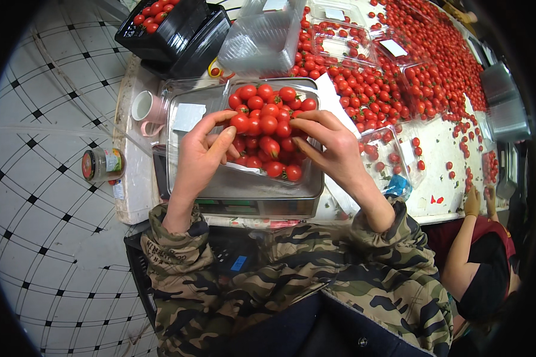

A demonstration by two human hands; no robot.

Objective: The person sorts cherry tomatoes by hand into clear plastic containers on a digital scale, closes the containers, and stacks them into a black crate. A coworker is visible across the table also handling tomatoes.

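Observation:
A clear plastic clamshell box (304,172), heaped with cherry tomatoes (268,125), rests on the metal platform of a scale (290,192) in front of me. Its lid lies unfolded to the left, with a pale label (189,117) on it. My left hand (205,147) is at the heap's left side, its thumb and index finger touching a tomato. At the right side, the fingertips of my right hand (335,145) touch the edge of the heap; whether they grip a tomato cannot be told.
Loose cherry tomatoes (429,40) cover much of the table (433,183). Stacked clear boxes (263,42) and a black crate of tomatoes (161,35) stand behind the scale. A pink mug (149,109) and glass jar (102,165) are left. A co-worker's hands (472,203) are far right.

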